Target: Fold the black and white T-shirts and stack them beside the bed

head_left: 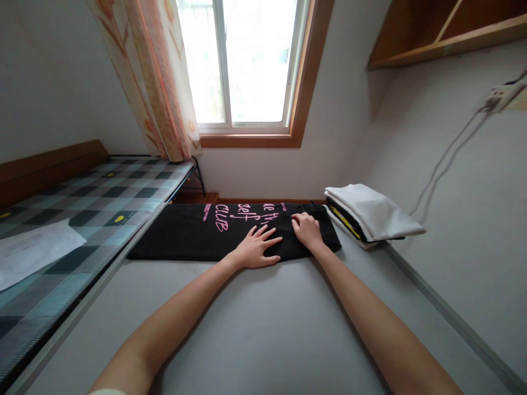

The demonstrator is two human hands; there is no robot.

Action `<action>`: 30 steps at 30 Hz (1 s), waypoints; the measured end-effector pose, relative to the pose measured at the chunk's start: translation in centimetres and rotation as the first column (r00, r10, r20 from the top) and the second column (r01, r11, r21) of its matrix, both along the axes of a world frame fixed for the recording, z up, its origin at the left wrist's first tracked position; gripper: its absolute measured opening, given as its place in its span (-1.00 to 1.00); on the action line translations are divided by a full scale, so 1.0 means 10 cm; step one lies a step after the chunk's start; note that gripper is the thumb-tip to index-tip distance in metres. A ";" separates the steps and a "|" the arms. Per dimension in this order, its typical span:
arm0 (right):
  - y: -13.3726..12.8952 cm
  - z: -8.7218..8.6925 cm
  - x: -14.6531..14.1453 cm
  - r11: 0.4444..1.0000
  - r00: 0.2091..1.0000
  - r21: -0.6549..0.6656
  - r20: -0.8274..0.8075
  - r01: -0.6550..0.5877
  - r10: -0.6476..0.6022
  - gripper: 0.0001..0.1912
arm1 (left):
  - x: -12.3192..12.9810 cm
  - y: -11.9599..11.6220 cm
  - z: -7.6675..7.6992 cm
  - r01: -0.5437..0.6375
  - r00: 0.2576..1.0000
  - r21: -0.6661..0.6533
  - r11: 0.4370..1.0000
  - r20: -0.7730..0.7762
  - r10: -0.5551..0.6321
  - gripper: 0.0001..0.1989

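A black T-shirt (181, 236) with pink lettering lies folded into a long strip across the far part of the grey table. My left hand (257, 249) rests flat on its middle, fingers spread. Farther right, my right hand (307, 227) has its fingers bent and drawn together on the cloth near the right end, seeming to pinch it; the fingertips are partly hidden. Part of the print is covered by the hands. To the right of the shirt sits a stack of folded clothes, with a white garment (366, 211) on top and a black and yellow one (345, 219) below.
The grey table (255, 329) runs along the wall on my right. On the left is a bed with a checked mat (135, 189) and a sheet of paper (37, 249). A curtain (152, 82) hangs by the window, and a cable (448, 148) drops from a wall socket.
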State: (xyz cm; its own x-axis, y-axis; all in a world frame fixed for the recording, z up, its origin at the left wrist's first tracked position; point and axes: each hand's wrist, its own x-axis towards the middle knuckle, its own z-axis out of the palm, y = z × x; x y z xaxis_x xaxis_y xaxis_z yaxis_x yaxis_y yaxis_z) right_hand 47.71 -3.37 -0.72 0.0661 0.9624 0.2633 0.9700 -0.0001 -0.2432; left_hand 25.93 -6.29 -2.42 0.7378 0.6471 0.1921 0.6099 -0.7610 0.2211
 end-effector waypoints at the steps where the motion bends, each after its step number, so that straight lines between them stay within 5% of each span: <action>1: 0.09 0.02 -0.04 0.998 0.998 -0.029 0.004 0.057 -0.057 -0.67 | 0.00 0.00 0.00 0.000 1.000 0.000 1.000 0.002 0.000 -0.33; 6: 0.36 0.01 -0.16 0.971 0.983 -0.157 -0.002 0.179 -0.182 -0.76 | 0.00 0.01 -0.02 -0.002 1.000 -0.001 1.000 0.013 0.002 -0.33; 11: 0.33 -0.06 -0.17 0.981 0.984 -0.082 -0.015 0.174 -0.176 -0.72 | 0.01 0.02 -0.03 0.002 1.000 0.020 1.000 0.025 -0.003 -0.34; 14: 0.20 -0.11 -0.19 0.996 0.996 0.022 -0.010 0.092 -0.092 -0.68 | 0.02 0.01 -0.02 -0.011 0.999 0.052 0.999 0.037 0.009 -0.33; 17: 0.03 -0.18 -0.18 0.987 0.992 0.095 0.023 -0.127 0.125 -0.62 | 0.02 -0.01 0.01 -0.010 0.997 0.115 0.993 0.071 0.002 -0.32; 22: -0.26 -0.29 0.09 0.945 0.940 -0.010 0.104 -0.326 0.325 -0.48 | 0.02 -0.01 -0.01 0.041 0.999 0.050 0.998 0.022 -0.042 -0.32; 30: -0.51 -0.33 0.64 0.975 0.945 -0.133 0.252 -0.179 0.208 -0.37 | 0.02 -0.01 -0.03 0.009 1.000 0.032 0.999 -0.006 -0.009 -0.29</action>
State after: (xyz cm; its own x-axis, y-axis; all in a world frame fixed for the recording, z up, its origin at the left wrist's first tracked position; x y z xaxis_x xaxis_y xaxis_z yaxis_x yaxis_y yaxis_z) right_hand 54.16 -8.43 -3.99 -0.1822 0.9731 0.1408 0.9832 0.1824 0.0118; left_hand 26.15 -6.35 -2.76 0.7447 0.6341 0.2080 0.6044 -0.7730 0.1927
